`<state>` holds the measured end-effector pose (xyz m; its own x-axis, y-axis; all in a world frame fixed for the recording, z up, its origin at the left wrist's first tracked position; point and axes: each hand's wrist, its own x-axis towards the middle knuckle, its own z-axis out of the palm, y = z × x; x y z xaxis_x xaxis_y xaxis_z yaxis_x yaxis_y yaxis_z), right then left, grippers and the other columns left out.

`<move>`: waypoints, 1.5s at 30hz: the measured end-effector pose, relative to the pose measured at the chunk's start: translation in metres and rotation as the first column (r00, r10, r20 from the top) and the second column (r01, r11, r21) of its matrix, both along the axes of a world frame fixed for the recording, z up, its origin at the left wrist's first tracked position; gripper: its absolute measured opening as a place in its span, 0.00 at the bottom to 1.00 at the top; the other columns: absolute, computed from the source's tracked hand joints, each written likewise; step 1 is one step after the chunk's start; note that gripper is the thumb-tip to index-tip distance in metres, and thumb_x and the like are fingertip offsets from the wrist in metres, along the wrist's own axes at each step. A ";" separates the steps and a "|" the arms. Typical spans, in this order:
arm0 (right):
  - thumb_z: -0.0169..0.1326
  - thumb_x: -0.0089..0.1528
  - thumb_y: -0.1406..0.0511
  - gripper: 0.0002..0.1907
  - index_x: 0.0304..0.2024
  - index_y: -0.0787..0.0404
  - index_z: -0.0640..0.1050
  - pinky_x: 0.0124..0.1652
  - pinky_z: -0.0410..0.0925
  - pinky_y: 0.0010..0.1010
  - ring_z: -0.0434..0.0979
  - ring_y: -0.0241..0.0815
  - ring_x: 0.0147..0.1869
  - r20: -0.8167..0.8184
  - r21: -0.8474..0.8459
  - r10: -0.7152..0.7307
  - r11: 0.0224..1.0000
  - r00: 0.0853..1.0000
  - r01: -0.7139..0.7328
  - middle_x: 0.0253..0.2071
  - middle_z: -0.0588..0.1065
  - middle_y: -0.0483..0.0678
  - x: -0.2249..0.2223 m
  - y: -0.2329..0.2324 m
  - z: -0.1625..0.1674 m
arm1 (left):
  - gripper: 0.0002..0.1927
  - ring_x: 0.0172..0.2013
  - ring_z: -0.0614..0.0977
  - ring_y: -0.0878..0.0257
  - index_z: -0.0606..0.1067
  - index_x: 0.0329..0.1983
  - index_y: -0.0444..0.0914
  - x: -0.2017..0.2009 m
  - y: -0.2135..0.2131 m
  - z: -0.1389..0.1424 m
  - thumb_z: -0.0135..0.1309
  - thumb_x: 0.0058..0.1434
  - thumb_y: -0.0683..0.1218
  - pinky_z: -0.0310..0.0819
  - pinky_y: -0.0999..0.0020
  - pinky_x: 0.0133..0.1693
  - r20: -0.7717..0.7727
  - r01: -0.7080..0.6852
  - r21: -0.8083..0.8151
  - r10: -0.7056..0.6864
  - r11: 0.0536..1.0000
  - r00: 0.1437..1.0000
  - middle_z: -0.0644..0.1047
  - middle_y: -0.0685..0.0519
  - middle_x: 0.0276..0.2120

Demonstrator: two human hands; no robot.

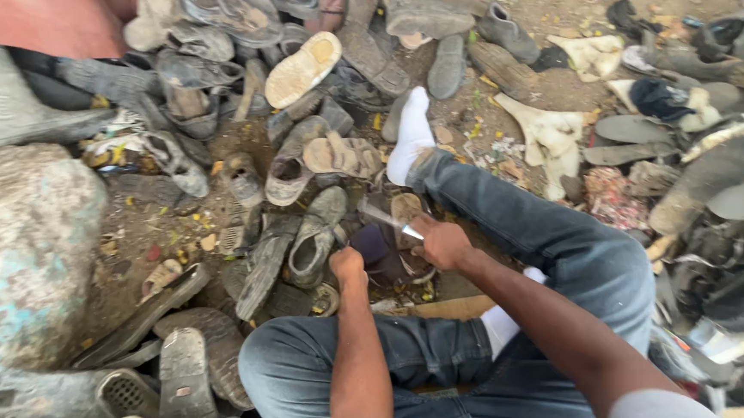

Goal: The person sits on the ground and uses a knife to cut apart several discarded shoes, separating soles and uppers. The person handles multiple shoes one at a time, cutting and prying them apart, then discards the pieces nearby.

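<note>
Right hand [443, 243] clenched around the handle of a knife [390, 220], blade angled up and left, pale metal, tip over the work. Left hand [347, 264] closed into a fist, gripping a dark maroon shoe piece [382, 253] from its left edge, pinning it on the ground between the legs. Blade just above and touching the upper side of that piece; exact contact point hard to tell. Tan sole [406, 207] right behind the blade, touching the maroon piece. Both forearms bare, coming in from the bottom of the frame. Blue jeans [555, 241], right leg stretched out and up-left, ending in a white sock [410, 133]; left knee bent at bottom centre. Flat strip of cardboard [451, 307] under the legs, just below the hands. Left of the hands: grey worn shoe [315, 238], open side up, near the left fist; beside it a dark flat sole [264, 267]. Further up: pale sandal [343, 155], then a cream sole [301, 69], tread side up, on a heap of grey shoes. Right of the leg: cream leather offcuts [553, 138] on bare dirt, well apart from the hands; beyond them more dark soles and scraps. Far left: large rough stone [21, 248], grey with blue-green patches. Bottom left: ridged black soles [184, 380] lying flat on the ground.
</note>
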<state>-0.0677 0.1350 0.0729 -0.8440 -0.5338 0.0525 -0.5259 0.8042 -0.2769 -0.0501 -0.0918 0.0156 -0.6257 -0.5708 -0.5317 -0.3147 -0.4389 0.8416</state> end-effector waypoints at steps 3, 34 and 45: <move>0.55 0.60 0.58 0.18 0.50 0.56 0.69 0.31 0.71 0.52 0.81 0.61 0.35 0.087 0.124 0.094 0.987 0.992 -0.104 0.41 0.79 0.58 -0.017 -0.020 -0.007 | 0.15 0.40 0.86 0.42 0.77 0.41 0.22 0.006 -0.006 -0.004 0.48 0.60 0.40 0.76 0.54 0.42 0.045 0.014 -0.325 0.001 0.946 0.999 0.83 0.33 0.38; 0.44 0.75 0.61 0.11 0.54 0.49 0.78 0.61 0.69 0.33 0.80 0.37 0.48 -0.236 0.721 -0.600 0.419 0.764 0.552 0.45 0.79 0.41 -0.025 0.328 0.114 | 0.30 0.60 0.78 0.49 0.66 0.68 0.35 -0.079 0.031 0.056 0.46 0.68 0.56 0.70 0.55 0.62 0.615 0.789 -0.581 -0.528 0.199 0.586 0.76 0.40 0.60; 0.49 0.66 0.58 0.20 0.57 0.60 0.72 0.38 0.70 0.58 0.78 0.67 0.38 0.204 -0.196 -0.092 0.972 0.975 0.133 0.32 0.79 0.63 -0.056 -0.001 -0.025 | 0.30 0.53 0.77 0.40 0.69 0.66 0.47 -0.072 0.017 0.057 0.48 0.61 0.60 0.68 0.44 0.54 0.587 0.784 -0.592 -0.567 0.186 0.578 0.77 0.38 0.52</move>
